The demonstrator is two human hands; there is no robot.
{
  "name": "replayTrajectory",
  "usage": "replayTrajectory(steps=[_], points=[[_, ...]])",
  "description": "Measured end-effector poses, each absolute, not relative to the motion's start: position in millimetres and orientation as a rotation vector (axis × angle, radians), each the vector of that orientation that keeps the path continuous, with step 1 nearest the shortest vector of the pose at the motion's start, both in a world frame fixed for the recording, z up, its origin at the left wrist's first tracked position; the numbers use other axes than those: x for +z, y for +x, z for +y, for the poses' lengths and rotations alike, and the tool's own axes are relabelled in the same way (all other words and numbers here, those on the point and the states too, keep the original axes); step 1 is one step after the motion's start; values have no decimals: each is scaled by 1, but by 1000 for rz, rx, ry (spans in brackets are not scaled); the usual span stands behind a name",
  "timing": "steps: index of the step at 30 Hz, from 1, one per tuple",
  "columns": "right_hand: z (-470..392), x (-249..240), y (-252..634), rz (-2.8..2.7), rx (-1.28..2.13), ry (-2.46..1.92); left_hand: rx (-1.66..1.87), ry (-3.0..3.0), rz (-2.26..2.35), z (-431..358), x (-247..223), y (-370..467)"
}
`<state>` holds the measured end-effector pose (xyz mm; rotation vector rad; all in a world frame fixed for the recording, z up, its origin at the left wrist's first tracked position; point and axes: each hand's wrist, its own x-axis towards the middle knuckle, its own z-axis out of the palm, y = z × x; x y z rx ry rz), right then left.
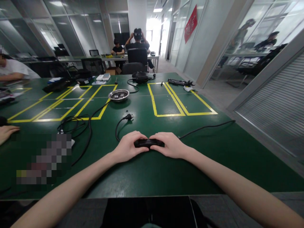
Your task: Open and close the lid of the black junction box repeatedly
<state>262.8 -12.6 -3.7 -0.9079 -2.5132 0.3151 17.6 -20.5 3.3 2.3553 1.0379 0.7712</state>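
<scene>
A small black oblong object (149,143) lies between my two hands, low over the green table (166,177). My left hand (130,145) grips its left end, thumb and fingers closed round it. On the right end, my right hand (168,144) holds it the same way. The fingertips of both hands nearly meet in the middle. Just beyond my left hand is a black power plug (128,117) with a cable curving down behind that hand. Another black cable (206,127) runs from behind my right hand towards the table's right edge.
A metal bowl (118,95) with small metal parts stands farther back, left of centre. Yellow tape outlines (169,115) mark the table. Black cables (89,133) lie at the left, near another person's hand (8,133). A black tripod-like item (179,82) is at the back right.
</scene>
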Motion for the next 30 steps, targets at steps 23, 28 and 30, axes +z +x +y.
replayTrajectory(steps=[23, 28, 30], points=[[-12, -5, 261, -2517, 348, -836, 631, 2472, 1072, -21, 4, 17], [-12, -3, 262, -2509, 417, -844, 599, 2395, 1099, -22, 4, 17], [-13, -2, 262, -2515, 487, -828, 571, 2357, 1077, -23, 6, 17]])
